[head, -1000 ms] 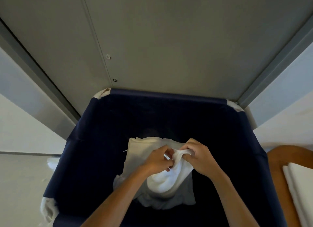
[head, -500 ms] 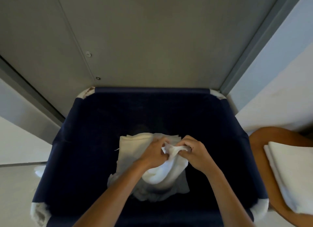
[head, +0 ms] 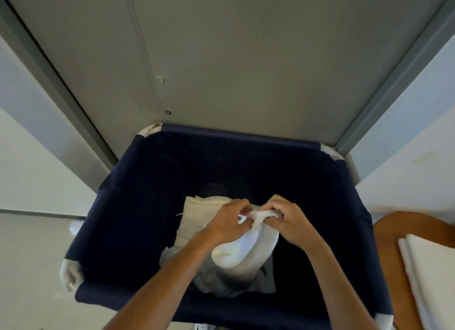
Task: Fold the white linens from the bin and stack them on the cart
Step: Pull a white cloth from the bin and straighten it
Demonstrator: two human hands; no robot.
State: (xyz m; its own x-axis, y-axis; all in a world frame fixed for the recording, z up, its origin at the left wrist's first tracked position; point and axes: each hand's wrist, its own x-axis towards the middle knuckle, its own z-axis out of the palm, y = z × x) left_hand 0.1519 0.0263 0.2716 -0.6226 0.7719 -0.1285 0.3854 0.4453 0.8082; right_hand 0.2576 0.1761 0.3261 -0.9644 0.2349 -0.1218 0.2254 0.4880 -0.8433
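Over the navy bin [head: 128, 206], the left hand [head: 227, 222] and right hand [head: 289, 221] pinch a white linen [head: 246, 253] edge with curled fingers [head: 272, 202].

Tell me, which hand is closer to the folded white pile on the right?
The right hand. It pinches the white linen over the bin, on the side toward the folded pile. The left hand pinches the same linen just beyond it, farther from the pile.

No writing, label, brand mark or number can be read on the navy fabric bin [head: 138, 206], the white linen [head: 246, 253] above it, or the grey panel [head: 246, 58] behind.
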